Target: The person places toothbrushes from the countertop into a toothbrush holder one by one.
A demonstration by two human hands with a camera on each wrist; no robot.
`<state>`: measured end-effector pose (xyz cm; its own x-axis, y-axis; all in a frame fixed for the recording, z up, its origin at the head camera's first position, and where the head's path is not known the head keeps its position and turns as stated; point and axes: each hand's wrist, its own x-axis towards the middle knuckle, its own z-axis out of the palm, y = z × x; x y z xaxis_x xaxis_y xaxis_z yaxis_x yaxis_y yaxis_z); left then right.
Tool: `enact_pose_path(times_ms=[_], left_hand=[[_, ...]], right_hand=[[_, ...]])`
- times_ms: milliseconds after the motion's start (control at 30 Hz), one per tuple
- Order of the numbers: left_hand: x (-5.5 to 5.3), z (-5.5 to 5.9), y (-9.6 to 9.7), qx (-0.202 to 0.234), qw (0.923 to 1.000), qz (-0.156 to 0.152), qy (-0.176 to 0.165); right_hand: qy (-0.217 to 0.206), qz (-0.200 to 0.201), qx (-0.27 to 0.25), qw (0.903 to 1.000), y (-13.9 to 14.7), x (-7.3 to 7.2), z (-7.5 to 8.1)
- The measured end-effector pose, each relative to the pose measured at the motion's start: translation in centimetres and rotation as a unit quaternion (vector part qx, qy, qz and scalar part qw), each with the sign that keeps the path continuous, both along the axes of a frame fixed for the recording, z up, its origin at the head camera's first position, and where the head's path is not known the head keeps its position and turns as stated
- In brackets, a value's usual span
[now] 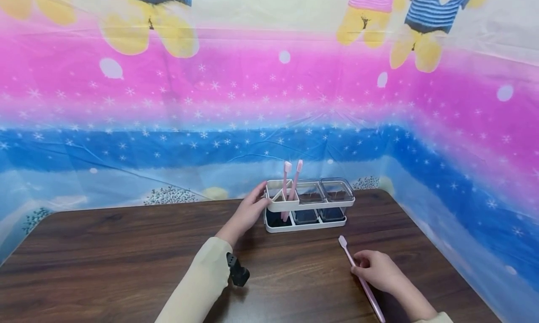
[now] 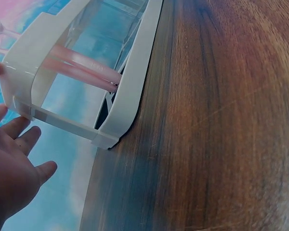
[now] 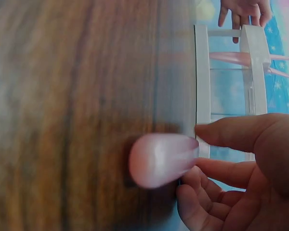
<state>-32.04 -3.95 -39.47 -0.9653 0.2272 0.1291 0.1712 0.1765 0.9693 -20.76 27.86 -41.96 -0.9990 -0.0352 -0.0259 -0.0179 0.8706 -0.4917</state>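
Observation:
My left hand (image 1: 251, 207) rests its fingertips against the left end of a white two-tier toothbrush holder (image 1: 309, 225); the fingers look fairly straight in the left wrist view. Two pink toothbrushes (image 1: 296, 174) stand heads up in the holder's left compartments. To the front right, my right hand (image 1: 378, 269) pinches a third pink toothbrush (image 1: 367, 292) between thumb and fingers. Its head points away toward the holder, and its handle slants back toward me. Up close in the right wrist view, the handle end (image 3: 159, 161) is blurred.
Clear cups (image 1: 336, 190) sit in the middle and right places of the holder. It stands near the back edge of a dark wooden table (image 1: 139, 262). Behind hangs a pink and blue printed cloth (image 1: 236, 93), which also runs along the right side.

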Motion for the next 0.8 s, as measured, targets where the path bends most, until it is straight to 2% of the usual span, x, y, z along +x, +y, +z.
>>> enact_pose_path(times_ms=[200,467,633,800], left_hand=[[-0.1,0.1,0.0,0.002,1.0,0.0,-0.001],[0.2,0.2,0.0,0.001,1.0,-0.002,-0.004],[0.2,0.2,0.0,0.0,1.0,-0.002,0.0],[0.1,0.2,0.0,-0.002,1.0,0.001,0.002]], right_hand=[[0.003,0.0,0.014,0.9999,-0.4,0.0,0.1],[-0.014,-0.006,0.01,0.9998,-0.5,0.2,0.7],[0.018,0.011,-0.013,0.9997,-0.7,0.6,2.1],[0.031,0.028,-0.053,0.9977,-1.1,0.9,4.5]])
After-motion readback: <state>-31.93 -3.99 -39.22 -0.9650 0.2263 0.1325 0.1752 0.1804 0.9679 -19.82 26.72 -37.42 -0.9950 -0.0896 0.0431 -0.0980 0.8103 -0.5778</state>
